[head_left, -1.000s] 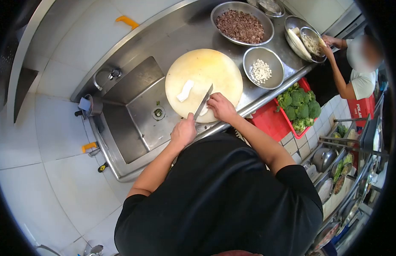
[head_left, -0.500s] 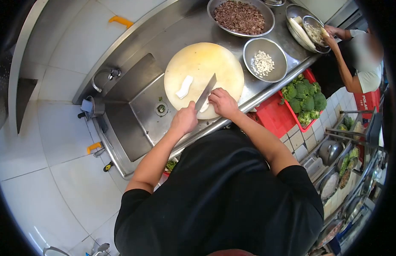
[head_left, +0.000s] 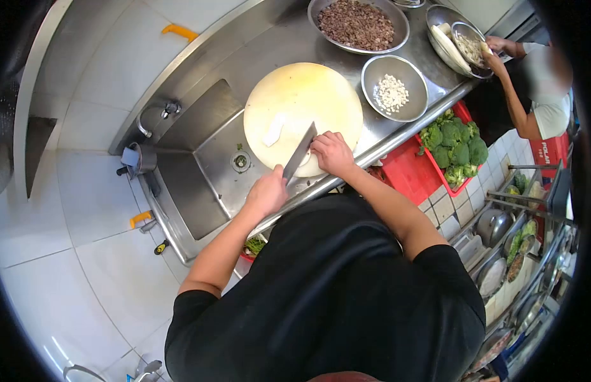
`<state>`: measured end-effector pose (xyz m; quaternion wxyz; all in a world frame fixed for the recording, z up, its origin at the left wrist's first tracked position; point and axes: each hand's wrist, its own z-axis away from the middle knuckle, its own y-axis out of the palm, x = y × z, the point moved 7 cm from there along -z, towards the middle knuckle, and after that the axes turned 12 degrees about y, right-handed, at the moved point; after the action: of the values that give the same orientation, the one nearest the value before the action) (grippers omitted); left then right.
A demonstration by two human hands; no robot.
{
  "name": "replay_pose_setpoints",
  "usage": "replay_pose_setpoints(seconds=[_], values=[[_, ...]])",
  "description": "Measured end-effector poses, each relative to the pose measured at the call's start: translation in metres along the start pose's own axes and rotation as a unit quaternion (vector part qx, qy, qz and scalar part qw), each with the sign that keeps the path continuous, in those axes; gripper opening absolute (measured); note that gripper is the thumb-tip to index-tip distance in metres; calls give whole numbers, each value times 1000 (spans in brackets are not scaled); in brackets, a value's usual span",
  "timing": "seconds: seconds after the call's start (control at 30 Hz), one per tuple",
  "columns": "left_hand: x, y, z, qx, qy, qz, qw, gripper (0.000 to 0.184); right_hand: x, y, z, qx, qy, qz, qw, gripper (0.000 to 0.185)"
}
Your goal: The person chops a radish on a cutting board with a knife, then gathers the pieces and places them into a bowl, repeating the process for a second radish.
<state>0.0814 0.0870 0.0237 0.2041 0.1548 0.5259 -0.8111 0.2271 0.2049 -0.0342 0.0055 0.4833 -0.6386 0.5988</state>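
My left hand (head_left: 267, 191) is closed round the handle of a knife (head_left: 300, 152), whose blade points up and to the right over the round cutting board (head_left: 302, 89). Beside the blade, the bent fingers of my right hand (head_left: 333, 155) press on a white piece (head_left: 303, 167) at the board's near edge, mostly hidden by the knife and fingers. Another white piece (head_left: 274, 130) lies loose on the board, left of the knife. A steel bowl (head_left: 415, 95) with small white diced pieces (head_left: 391, 94) stands right of the board.
Left of the board is a sink (head_left: 206, 184) with a tap (head_left: 161, 114). A bowl of chopped brown pieces (head_left: 356, 24) stands behind. Broccoli (head_left: 453, 149) fills a red crate at the right. A co-worker's hands (head_left: 494, 54) are at bowls at the upper right.
The view has shifted slightly. In the last half second my left hand and the knife have drawn back a little, down and to the left. My right hand has stayed on the white piece.
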Motion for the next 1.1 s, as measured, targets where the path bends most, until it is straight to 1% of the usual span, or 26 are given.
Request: replay_pose_setpoints(seconds=[0.07, 0.2, 0.27, 0.37, 0.4, 0.5, 0.53, 0.63, 0.73, 0.77, 0.83, 0.87, 0.9, 0.97, 1.0, 1.03, 1.1], values=[[10, 16, 5, 14, -26, 10, 1000, 24, 0, -1, 2, -7, -1, 4, 1000, 6], [5, 24, -22, -23, -13, 26, 999, 26, 0, -1, 0, 4, 2, 5, 1000, 7], [12, 20, -35, -43, 11, 31, 999, 24, 1, -4, -1, -5, -2, -5, 1000, 7], [8, -9, -21, -81, 11, 23, 996, 25, -13, 2, 0, 3, 27, -69, 997, 3], [5, -20, -12, -119, 1, 33, 992, 26, -18, 1, 0, 12, 58, -114, 992, 13], [11, -32, 5, -177, 26, 103, 979, 27, -30, -6, -4, -5, 149, -193, 970, 23], [11, -38, 11, -196, 16, 105, 975, 27, -31, -10, -5, -4, 156, -188, 970, 29], [11, -43, 21, -262, 39, 128, 956, 27, -31, -25, -12, -47, 125, -128, 983, 30], [9, -44, 30, -259, 27, 113, 959, 30, -52, -33, -25, -90, 183, -176, 963, 25], [10, -42, 33, -272, 39, 101, 956, 31, -63, -35, -31, -109, 235, -237, 936, 23], [17, -31, 37, -302, 61, 76, 948, 34, -86, -34, -44, -144, 327, -356, 863, 18], [26, -20, 37, -290, 42, 36, 955, 41, -93, -40, -53, -135, 328, -349, 867, 21], [25, -20, 39, -285, 42, 14, 958, 43, -73, -49, -66, -86, 268, -301, 911, 25], [22, -14, 44, -264, 44, -29, 963, 47, -16, -75, -79, 13, 152, -196, 969, 33], [23, -8, 44, -272, 54, -55, 959, 52, 0, -65, -81, 93, 96, -158, 978, 43], [22, -4, 45, -266, 63, -61, 960, 51, 20, -59, -80, 181, 77, -124, 973, 46], [18, -2, 47, -258, 81, -74, 960, 51, 34, -32, -74, 274, 23, -3, 962, 39]])
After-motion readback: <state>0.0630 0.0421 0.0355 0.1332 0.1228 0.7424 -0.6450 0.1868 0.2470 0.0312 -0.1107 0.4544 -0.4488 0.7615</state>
